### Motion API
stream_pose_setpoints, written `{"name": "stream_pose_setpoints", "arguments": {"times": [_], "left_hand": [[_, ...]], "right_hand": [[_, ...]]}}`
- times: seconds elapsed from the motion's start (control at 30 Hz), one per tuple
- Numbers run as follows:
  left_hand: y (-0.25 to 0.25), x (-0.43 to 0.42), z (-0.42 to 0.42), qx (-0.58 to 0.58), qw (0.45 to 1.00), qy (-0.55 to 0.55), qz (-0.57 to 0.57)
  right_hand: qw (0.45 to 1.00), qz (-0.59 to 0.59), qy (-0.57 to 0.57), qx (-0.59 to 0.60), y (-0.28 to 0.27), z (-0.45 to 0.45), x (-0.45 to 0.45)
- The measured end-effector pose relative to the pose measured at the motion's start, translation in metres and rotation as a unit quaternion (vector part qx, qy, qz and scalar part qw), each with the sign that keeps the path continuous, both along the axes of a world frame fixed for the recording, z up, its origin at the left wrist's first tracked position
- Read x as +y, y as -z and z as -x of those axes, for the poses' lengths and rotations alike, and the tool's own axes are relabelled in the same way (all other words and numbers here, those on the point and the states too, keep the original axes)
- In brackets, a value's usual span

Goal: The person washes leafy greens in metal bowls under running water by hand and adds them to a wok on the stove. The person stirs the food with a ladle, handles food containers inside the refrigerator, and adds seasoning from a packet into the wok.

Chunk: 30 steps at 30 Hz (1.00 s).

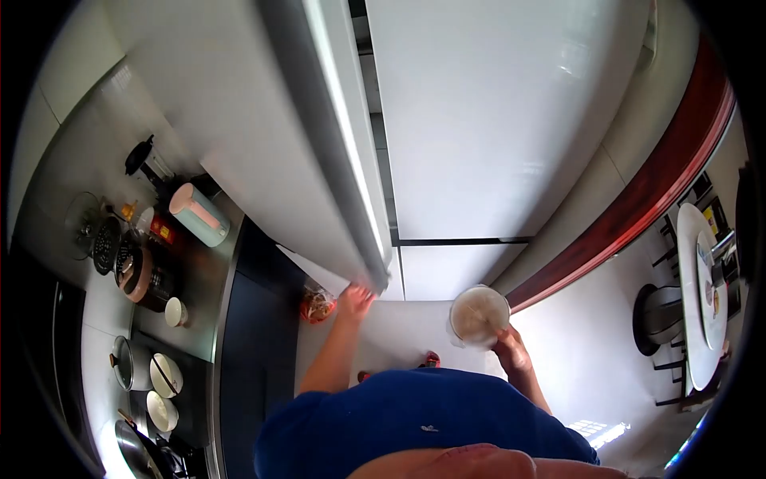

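My left hand (pixel 357 300) has its fingers curled at the bottom corner of the left refrigerator door (pixel 319 160), which stands ajar with a gap showing dark shelf edges. My right hand (pixel 513 351) grips the near side of a round, pale bowl (pixel 456 326) and holds it above the floor to the right. Something beige shows inside the bowl, but I cannot tell what it is. The right refrigerator door (pixel 495 112) is closed, above a closed lower drawer (pixel 455 271).
On the left counter (pixel 219 295) stand a light green and pink kettle (pixel 199 215), a blender, white bowls (pixel 163 411) and pots. A red bag (pixel 317 307) sits on the floor. A dark red door frame (pixel 638 191) curves at right, beyond it a round table (pixel 694 351) and stool (pixel 662 319).
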<state>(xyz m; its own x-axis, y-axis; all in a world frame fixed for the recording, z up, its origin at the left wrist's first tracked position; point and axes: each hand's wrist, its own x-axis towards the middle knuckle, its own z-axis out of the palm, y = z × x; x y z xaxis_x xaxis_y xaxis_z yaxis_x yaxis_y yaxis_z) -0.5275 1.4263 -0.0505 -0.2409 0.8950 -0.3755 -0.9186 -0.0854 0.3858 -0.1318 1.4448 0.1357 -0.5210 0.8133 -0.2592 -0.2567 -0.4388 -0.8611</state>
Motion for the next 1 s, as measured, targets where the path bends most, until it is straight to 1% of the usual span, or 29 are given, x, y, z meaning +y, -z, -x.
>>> {"name": "stream_pose_setpoints", "arguments": {"times": [0.03, 0.07, 0.1, 0.17, 0.2, 0.23, 0.27, 0.3, 0.33, 0.37, 0.4, 0.47, 0.53, 0.57, 0.6, 0.67, 0.73, 0.8, 0.87, 0.93, 0.97, 1.0], "left_hand": [[0.026, -0.022, 0.014, -0.068, 0.997, 0.014, -0.035], [0.001, -0.048, 0.007, -0.055, 0.997, -0.01, -0.052], [-0.036, -0.075, -0.005, -0.042, 0.996, -0.036, -0.071], [-0.037, -0.111, -0.001, 0.023, 0.989, -0.144, -0.032], [-0.044, -0.129, 0.001, 0.08, 0.981, -0.177, -0.015], [-0.056, -0.147, 0.003, 0.137, 0.968, -0.209, 0.002], [-0.072, -0.16, 0.007, 0.084, 0.964, -0.247, 0.056], [-0.069, -0.174, 0.018, 0.077, 0.962, -0.262, 0.031], [-0.049, -0.198, 0.038, 0.07, 0.958, -0.278, 0.03], [-0.032, -0.214, 0.062, 0.065, 0.938, -0.33, 0.081], [-0.044, -0.228, 0.071, 0.072, 0.937, -0.328, 0.101], [-0.017, -0.254, 0.126, 0.057, 0.944, -0.324, 0.002], [-0.03, -0.267, 0.146, 0.182, 0.946, -0.256, -0.081], [-0.086, -0.245, 0.134, 0.187, 0.92, -0.344, 0.016], [-0.093, -0.245, 0.144, 0.173, 0.917, -0.359, 0.027], [-0.087, -0.251, 0.173, 0.166, 0.918, -0.36, 0.026], [-0.078, -0.252, 0.196, 0.16, 0.92, -0.356, 0.026], [-0.07, -0.252, 0.21, 0.154, 0.924, -0.347, 0.036], [-0.064, -0.253, 0.223, 0.151, 0.928, -0.338, 0.039], [-0.057, -0.249, 0.233, 0.144, 0.932, -0.328, 0.048], [-0.054, -0.247, 0.236, 0.139, 0.934, -0.324, 0.053], [-0.051, -0.245, 0.24, 0.134, 0.936, -0.321, 0.057]], "right_hand": [[0.999, -0.017, -0.03, 0.005, 0.001, 0.008, 0.014], [0.997, -0.035, -0.061, 0.01, -0.001, 0.017, 0.026], [0.996, -0.031, -0.077, 0.009, -0.008, 0.031, 0.036], [0.992, -0.036, -0.121, 0.02, -0.003, 0.062, 0.057], [0.987, -0.039, -0.154, 0.028, -0.004, 0.081, 0.066], [0.984, -0.041, -0.171, 0.035, -0.017, 0.102, 0.07], [0.981, -0.047, -0.182, 0.037, -0.027, 0.125, 0.073], [0.977, -0.046, -0.189, 0.082, -0.037, 0.147, 0.076], [0.972, -0.045, -0.195, 0.128, -0.047, 0.169, 0.08], [0.97, -0.054, -0.2, 0.129, -0.054, 0.191, 0.085], [0.966, -0.066, -0.202, 0.149, -0.061, 0.213, 0.091], [0.96, -0.087, -0.203, 0.169, -0.079, 0.257, 0.105], [0.949, -0.12, -0.21, 0.202, -0.107, 0.296, 0.125], [0.942, -0.151, -0.196, 0.226, -0.125, 0.315, 0.135], [0.933, -0.181, -0.182, 0.251, -0.145, 0.334, 0.147], [0.923, -0.244, -0.13, 0.269, -0.199, 0.361, 0.164], [0.898, -0.329, -0.098, 0.276, -0.248, 0.382, 0.194], [0.901, -0.35, -0.013, 0.258, -0.298, 0.398, 0.22], [0.909, -0.343, 0.048, 0.232, -0.335, 0.406, 0.247], [0.919, -0.328, 0.071, 0.205, -0.359, 0.411, 0.274], [0.937, -0.29, 0.128, 0.149, -0.37, 0.417, 0.287], [0.935, -0.294, 0.131, 0.15, -0.377, 0.419, 0.298]]}}
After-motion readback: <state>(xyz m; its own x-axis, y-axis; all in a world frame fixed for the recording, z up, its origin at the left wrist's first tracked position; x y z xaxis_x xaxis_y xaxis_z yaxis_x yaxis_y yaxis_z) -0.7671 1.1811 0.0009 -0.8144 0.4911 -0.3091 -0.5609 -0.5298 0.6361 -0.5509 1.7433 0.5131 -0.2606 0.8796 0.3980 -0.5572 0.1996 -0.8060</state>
